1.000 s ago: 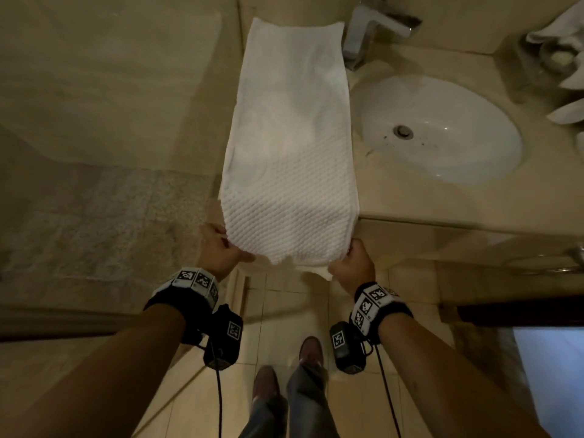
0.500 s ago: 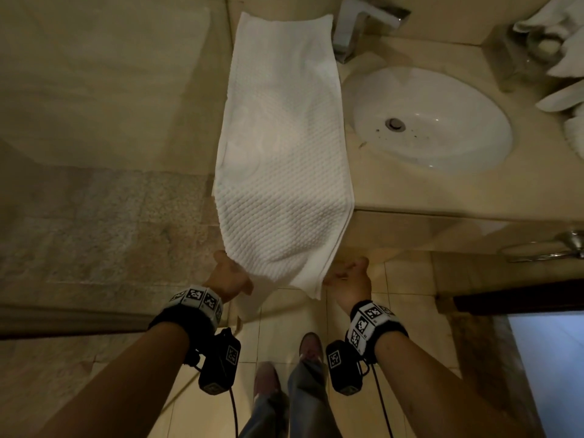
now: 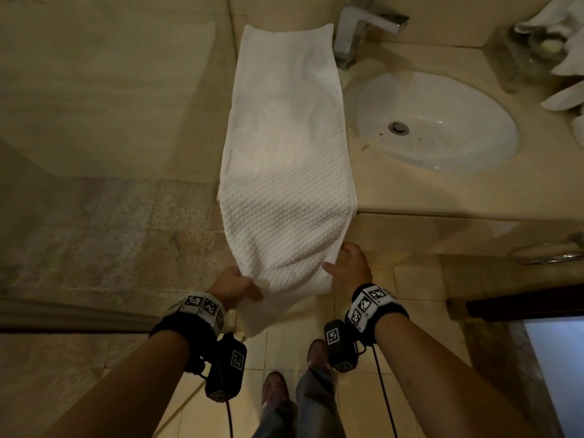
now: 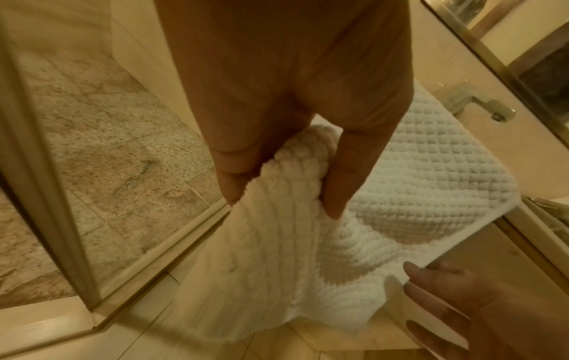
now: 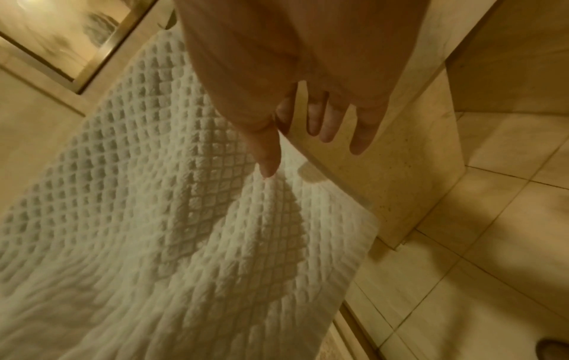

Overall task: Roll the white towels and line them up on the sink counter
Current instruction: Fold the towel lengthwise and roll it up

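A long white waffle-weave towel [image 3: 286,147] lies lengthwise on the beige sink counter [image 3: 442,197], left of the basin, its near end hanging over the front edge. My left hand [image 3: 234,284] pinches the towel's [image 4: 307,231] near left corner between thumb and fingers [image 4: 337,185]. My right hand [image 3: 347,267] is beside the near right edge of the towel [image 5: 184,219], fingers [image 5: 326,121] spread and straight, holding nothing; only its thumb [image 5: 269,156] is at the cloth.
An oval white basin [image 3: 433,124] with a chrome faucet [image 3: 357,30] sits right of the towel. More white towels [image 3: 565,42] are heaped at the counter's far right. A glass shower partition [image 4: 61,194] stands at left. My shoes [image 3: 316,355] are on the tiled floor.
My right hand let go of the towel's near right corner and opened beside it. The near end dropped lower over the counter edge. My left hand keeps its grip.
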`<control>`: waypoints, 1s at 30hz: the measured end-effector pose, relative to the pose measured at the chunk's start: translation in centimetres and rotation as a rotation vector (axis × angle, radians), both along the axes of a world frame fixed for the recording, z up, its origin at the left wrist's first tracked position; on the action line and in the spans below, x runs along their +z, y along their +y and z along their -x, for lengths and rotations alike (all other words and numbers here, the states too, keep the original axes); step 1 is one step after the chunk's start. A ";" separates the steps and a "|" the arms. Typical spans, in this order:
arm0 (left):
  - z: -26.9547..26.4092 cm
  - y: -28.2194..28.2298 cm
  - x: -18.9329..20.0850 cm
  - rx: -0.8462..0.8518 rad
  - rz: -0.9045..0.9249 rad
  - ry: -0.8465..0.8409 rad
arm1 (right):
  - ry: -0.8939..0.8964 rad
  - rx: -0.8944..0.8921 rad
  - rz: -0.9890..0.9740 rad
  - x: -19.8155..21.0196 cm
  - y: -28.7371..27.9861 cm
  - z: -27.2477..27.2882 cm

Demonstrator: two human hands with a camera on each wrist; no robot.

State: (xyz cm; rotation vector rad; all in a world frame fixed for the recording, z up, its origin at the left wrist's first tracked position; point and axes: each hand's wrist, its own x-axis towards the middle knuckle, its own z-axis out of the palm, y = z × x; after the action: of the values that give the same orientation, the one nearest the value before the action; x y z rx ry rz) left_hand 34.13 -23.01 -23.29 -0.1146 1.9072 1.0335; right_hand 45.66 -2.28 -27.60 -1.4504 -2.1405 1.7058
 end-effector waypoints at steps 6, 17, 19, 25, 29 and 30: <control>0.1 -1.1 -1.4 0.053 0.056 -0.009 | -0.057 0.106 0.139 -0.7 -0.1 -0.4; -0.6 -1.5 -2.2 0.095 0.034 -0.062 | -0.093 -0.033 0.147 -1.3 0.0 -1.8; -0.8 -1.7 -2.4 0.091 0.025 -0.061 | -0.111 -0.031 0.231 -1.6 -0.4 -2.4; -1.3 -2.5 -2.7 0.013 0.012 -0.066 | -0.239 0.215 0.227 -2.5 -2.1 -3.6; -1.6 -3.3 -3.2 0.042 0.048 -0.037 | -0.231 0.087 0.210 -2.7 -2.6 -4.6; -1.6 -3.5 -3.3 0.039 0.074 -0.006 | -0.225 0.058 0.240 -2.7 -2.6 -4.8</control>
State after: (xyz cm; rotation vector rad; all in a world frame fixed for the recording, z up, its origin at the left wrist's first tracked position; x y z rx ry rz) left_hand 35.72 -26.51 -26.56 -0.1974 1.9454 0.9873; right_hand 50.50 -4.90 -30.30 -1.7335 -2.1620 1.9650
